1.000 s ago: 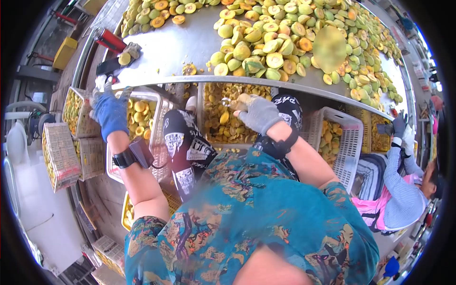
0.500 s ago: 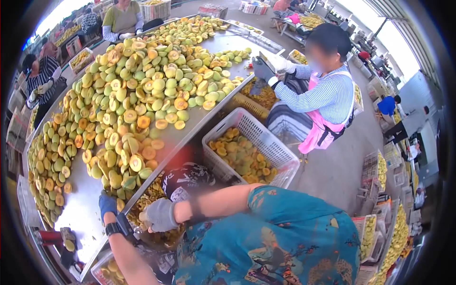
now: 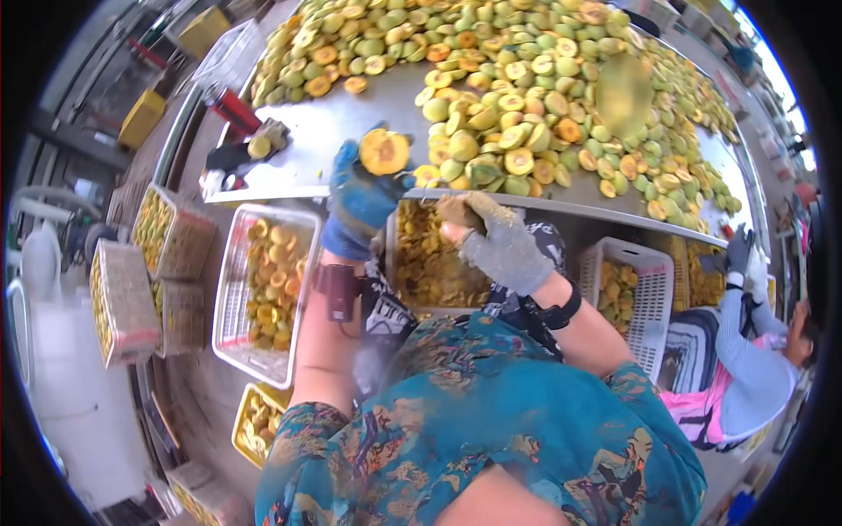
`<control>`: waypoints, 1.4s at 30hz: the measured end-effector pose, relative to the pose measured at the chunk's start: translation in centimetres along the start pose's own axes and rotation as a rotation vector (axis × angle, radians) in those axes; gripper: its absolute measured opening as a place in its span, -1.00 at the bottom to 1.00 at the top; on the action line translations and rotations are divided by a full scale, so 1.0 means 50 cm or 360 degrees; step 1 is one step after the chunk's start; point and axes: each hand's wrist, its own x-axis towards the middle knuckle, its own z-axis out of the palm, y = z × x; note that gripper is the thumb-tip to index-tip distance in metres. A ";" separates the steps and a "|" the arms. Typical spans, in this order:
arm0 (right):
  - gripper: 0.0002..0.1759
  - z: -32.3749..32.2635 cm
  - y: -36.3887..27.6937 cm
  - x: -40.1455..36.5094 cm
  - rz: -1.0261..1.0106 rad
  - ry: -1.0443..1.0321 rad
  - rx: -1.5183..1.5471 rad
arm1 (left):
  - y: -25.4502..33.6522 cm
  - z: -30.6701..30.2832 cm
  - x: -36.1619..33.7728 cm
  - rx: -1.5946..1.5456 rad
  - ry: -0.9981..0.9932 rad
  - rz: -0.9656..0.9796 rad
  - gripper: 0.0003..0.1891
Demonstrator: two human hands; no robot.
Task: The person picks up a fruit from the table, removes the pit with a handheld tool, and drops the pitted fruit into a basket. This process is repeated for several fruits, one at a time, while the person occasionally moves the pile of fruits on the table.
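Fruit half [image 3: 384, 151]: pinched in my left hand [image 3: 358, 206], 11 o'clock of the crate [image 3: 391, 254].
Right hand [image 3: 504, 250]: closed on a tan piece [image 3: 456, 212].
Risk: I judge the fingertip grip could slip, dropping the half outside the crate.

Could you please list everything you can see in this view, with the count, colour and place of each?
Fruit halves: many, green and orange, heaped on the metal table.
Fruit half: one, orange, held above the table edge.
Red-handled tool: one, at the table's left end.
Left crate: one, white, below the table, holding orange halves.
Middle bin: one, under the table edge, full of yellow-brown pieces.
Right crate: one, white, holding yellowish pieces.
Baskets: several, pale, far left, filled with fruit.
Co-worker: one, striped sleeve, seated at right.
Left hand: blue glove, gripping the fruit half.
Right hand: grey glove, closed on a brownish thing.
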 end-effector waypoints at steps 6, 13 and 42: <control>-0.63 0.040 -0.054 0.008 -0.0238 0.0144 -0.0255 | -0.055 0.137 -0.080 0.0582 0.0401 0.0522 -0.36; -0.63 0.047 -0.062 0.001 -0.0226 0.0132 -0.0062 | -0.078 0.157 -0.116 0.1427 0.0285 0.0731 -0.40; -0.60 -0.017 -0.051 0.015 0.0644 -0.0815 0.0054 | -0.081 0.110 -0.082 0.1753 -0.0112 0.0380 -0.47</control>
